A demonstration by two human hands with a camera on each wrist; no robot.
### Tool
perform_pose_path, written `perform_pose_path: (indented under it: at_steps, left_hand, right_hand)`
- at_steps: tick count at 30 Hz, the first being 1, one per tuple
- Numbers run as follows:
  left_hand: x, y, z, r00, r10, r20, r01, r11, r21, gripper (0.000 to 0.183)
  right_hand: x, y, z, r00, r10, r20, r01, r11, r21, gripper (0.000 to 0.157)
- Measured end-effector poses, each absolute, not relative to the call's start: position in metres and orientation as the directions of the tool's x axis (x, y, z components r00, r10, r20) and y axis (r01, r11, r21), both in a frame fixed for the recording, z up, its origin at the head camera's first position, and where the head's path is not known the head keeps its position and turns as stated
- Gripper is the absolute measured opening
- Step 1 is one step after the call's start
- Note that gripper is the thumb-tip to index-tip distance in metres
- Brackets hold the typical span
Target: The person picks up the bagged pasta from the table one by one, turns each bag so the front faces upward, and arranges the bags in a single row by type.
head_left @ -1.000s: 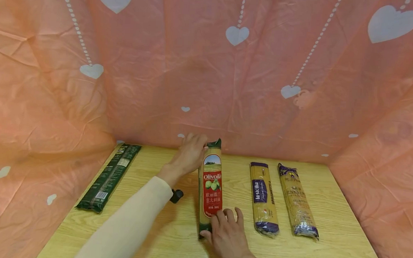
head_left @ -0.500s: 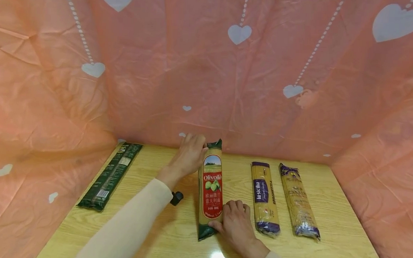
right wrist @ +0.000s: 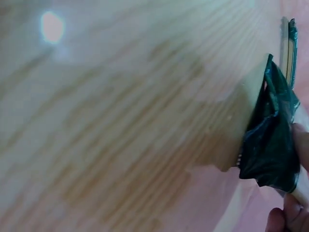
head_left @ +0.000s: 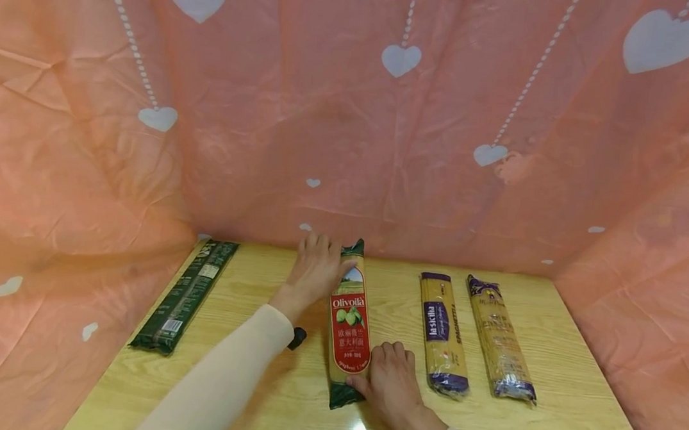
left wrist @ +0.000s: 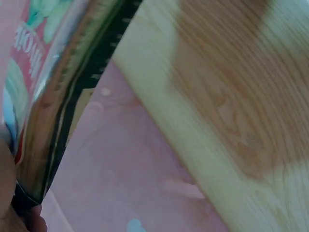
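Observation:
A pack of spaghetti (head_left: 351, 331) with a red Olivoilà label and green ends is between both hands, front face up. My left hand (head_left: 313, 271) grips its far left edge, with the thumb over the front. At the near right edge, my right hand (head_left: 395, 384) holds the pack, its thumb near the green end. In the left wrist view the side of the spaghetti pack (left wrist: 53, 96) shows, with fingers at its far end. The right wrist view shows the crumpled green end (right wrist: 273, 140) beside the fingers. Whether the pack touches the table is unclear.
Another green pack (head_left: 185, 298) lies back up at the left of the wooden table (head_left: 290, 398). On the right lie a purple-and-yellow La Sicilia spaghetti pack (head_left: 443, 335) and another purple-ended pasta pack (head_left: 500, 340). A pink curtain (head_left: 347, 144) hangs behind and at both sides.
My right hand has shifted from over the pack's near end to its right edge. The pack's far end has come slightly lower and left, and my left thumb now lies over its front.

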State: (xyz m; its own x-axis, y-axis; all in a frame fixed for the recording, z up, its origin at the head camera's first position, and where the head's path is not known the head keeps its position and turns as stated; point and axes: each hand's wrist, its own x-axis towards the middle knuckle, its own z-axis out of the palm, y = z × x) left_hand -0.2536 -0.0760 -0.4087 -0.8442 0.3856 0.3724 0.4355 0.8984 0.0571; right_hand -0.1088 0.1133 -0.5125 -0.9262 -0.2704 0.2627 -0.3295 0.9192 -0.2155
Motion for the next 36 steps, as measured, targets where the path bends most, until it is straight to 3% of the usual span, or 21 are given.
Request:
perform_pose_path:
  at_steps: [5,15,27,36]
  left_hand:
    - [-0.255,-0.069,-0.422,-0.838,0.409,0.361,0.445,0.895,0.019,0.046]
    - [-0.258,-0.061,-0.439,-0.756,0.466,0.459,0.498,0.865,-0.058,0.044]
    - [-0.261,-0.046,-0.450,-0.806,0.455,0.378,0.487,0.873,-0.013,0.044]
    - [-0.269,-0.043,-0.465,-0.813,0.453,0.365,0.479,0.878,-0.023,0.046]
  right_hand:
    - [-0.100,0.114,-0.511,-0.925,-0.281,0.256,-0.335,0.921,-0.198,0.055]
    - [-0.090,0.122,-0.511,-0.923,-0.289,0.255,-0.338,0.925,-0.172,0.054]
    - [-0.088,0.134,-0.518,-0.850,-0.355,0.390,-0.399,0.916,-0.037,0.058]
    - [-0.087,0.134,-0.518,-0.873,-0.326,0.361,-0.389,0.914,-0.113,0.056]
